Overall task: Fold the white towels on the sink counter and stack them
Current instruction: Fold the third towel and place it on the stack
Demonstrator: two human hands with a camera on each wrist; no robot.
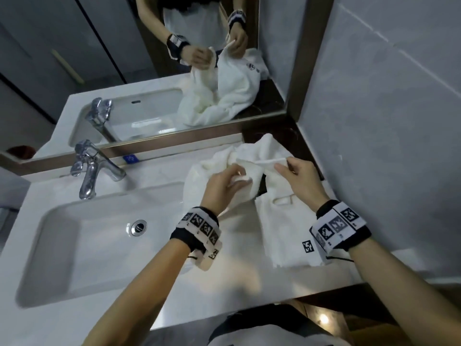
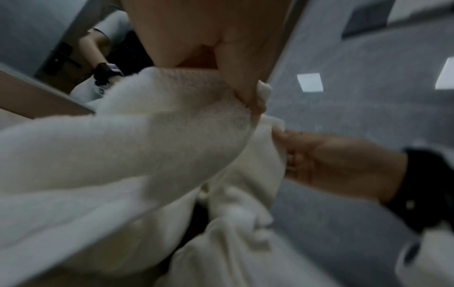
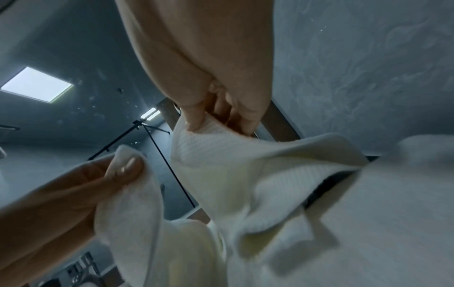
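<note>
A crumpled white towel (image 1: 219, 161) is lifted off the back right of the sink counter (image 1: 239, 248). My left hand (image 1: 225, 182) pinches one bunched part of its edge, and my right hand (image 1: 290, 171) pinches a corner a little to the right and higher. In the left wrist view the left hand (image 2: 248, 93) pinches the towel (image 2: 123, 155) while the right hand (image 2: 319, 157) holds its edge. In the right wrist view the right hand (image 3: 221, 120) pinches the towel (image 3: 245, 184), with the left hand (image 3: 110, 174) below it. A folded white towel (image 1: 287, 231) lies flat under my right wrist.
The basin (image 1: 94, 245) with its drain (image 1: 138, 227) fills the left of the counter, and the chrome tap (image 1: 92, 168) stands behind it. A mirror (image 1: 149, 58) runs along the back. The grey wall (image 1: 386, 121) closes in on the right.
</note>
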